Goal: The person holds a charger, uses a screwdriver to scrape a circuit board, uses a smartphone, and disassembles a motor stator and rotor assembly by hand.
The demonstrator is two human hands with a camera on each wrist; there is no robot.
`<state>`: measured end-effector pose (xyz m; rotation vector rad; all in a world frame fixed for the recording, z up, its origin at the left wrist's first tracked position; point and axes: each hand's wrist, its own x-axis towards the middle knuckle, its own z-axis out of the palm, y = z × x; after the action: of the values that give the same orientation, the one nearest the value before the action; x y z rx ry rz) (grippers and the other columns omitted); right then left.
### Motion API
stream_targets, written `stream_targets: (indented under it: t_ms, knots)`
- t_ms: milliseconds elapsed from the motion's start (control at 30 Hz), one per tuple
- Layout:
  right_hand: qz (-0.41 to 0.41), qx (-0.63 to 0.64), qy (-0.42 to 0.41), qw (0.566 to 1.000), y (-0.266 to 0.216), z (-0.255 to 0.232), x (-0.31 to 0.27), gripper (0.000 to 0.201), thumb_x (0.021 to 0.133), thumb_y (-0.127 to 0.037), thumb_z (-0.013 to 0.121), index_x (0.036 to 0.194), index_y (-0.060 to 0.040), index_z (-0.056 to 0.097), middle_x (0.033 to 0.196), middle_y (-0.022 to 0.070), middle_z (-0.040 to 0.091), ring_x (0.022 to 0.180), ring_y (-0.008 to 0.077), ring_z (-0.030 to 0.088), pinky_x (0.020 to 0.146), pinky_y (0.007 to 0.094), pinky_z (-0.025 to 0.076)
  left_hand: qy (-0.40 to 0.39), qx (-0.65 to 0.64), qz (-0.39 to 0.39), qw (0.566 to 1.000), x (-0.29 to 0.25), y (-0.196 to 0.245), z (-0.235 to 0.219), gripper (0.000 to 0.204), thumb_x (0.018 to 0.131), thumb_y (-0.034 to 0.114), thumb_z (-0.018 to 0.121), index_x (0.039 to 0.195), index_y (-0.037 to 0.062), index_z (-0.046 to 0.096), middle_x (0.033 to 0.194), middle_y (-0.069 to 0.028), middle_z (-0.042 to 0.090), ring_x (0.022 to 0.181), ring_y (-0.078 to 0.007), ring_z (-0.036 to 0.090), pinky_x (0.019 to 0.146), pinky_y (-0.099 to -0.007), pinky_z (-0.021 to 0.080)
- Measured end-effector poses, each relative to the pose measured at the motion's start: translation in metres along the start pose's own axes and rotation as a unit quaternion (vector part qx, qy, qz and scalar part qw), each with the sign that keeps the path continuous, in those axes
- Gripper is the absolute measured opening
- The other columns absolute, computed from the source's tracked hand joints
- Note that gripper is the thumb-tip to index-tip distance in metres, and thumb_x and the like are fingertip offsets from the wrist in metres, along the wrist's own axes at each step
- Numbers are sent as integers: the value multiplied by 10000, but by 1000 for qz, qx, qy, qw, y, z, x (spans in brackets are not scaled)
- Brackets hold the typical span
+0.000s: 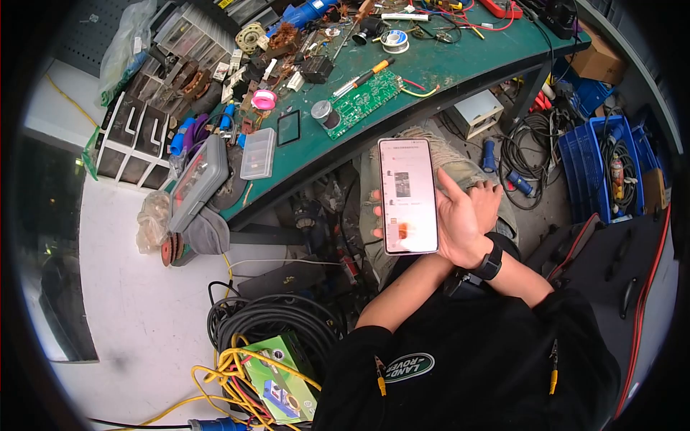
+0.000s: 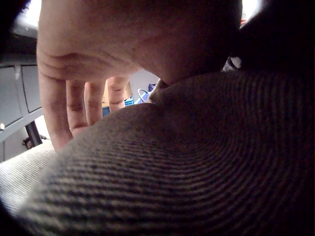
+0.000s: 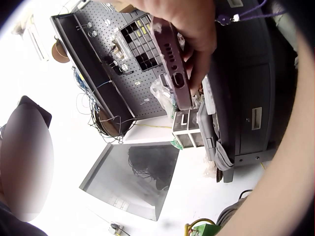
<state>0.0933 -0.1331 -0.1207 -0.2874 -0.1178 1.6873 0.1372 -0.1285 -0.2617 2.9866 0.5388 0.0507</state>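
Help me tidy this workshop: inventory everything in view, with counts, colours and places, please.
workbench: 1, green top, across the top
loose parts: too many to count, mixed colours, workbench's left
circuit board: 1, green, on workbench
pen-shaped tool: 1, orange handle, by circuit board
spool: 1, white and blue, on workbench
ring: 1, pink, on workbench
plastic box: 1, clear, workbench's near edge
crates: at least 2, blue, far right
carton: 1, green, lower left
phone: 1, pale lit screen, near centre
sleeves: 2, black, bottom
left hand: 1, bare, on trouser leg
right hand: 1, bare, holding phone
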Motion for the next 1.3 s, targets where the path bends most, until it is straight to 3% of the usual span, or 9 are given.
stream_targets:
  t_ms: [467, 900, 1067, 1167, 1300]
  knots:
    - [-5, -73, -12, 997, 0, 1, -2, 618, 967, -420, 356, 1433, -15, 364, 1313, 218, 544, 1159, 395, 579, 969, 524, 487, 11, -10, 8, 1000, 1, -2, 4, 560, 679, 314, 817, 1096, 58, 545, 1018, -115, 607, 965, -262, 616, 759, -345, 535]
    - [1, -78, -6, 997, 3, 0, -2, 578, 977, -392, 377, 1411, -11, 385, 1287, 213, 556, 1146, 383, 587, 950, 510, 503, -8, -3, 2, 1000, 1, -1, -4, 566, 680, 325, 817, 1100, 63, 543, 1024, -113, 603, 968, -258, 616, 745, -338, 534]
    - [-17, -118, 11, 993, 6, 1, -4, 556, 979, -355, 408, 1391, 17, 400, 1254, 203, 580, 1095, 350, 624, 914, 453, 530, -2, 2, 4, 1000, 2, -1, 0, 570, 677, 327, 818, 1102, 66, 543, 1014, -108, 600, 960, -252, 615, 740, -337, 530]
    - [-1, -148, 0, 989, 7, 3, -6, 589, 971, -381, 392, 1431, -14, 365, 1326, 219, 532, 1138, 384, 587, 955, 519, 491, -1, -8, 0, 1000, 2, -1, -1, 570, 674, 328, 818, 1100, 67, 542, 1012, -106, 598, 957, -250, 614, 737, -338, 529]
    - [-1, -163, -14, 986, 8, 2, -7, 588, 967, -370, 410, 1432, -12, 363, 1324, 222, 533, 1133, 386, 589, 952, 516, 495, -7, -7, -3, 1000, 2, -1, -1, 575, 671, 330, 818, 1102, 67, 543, 1015, -106, 596, 955, -252, 612, 733, -340, 529]
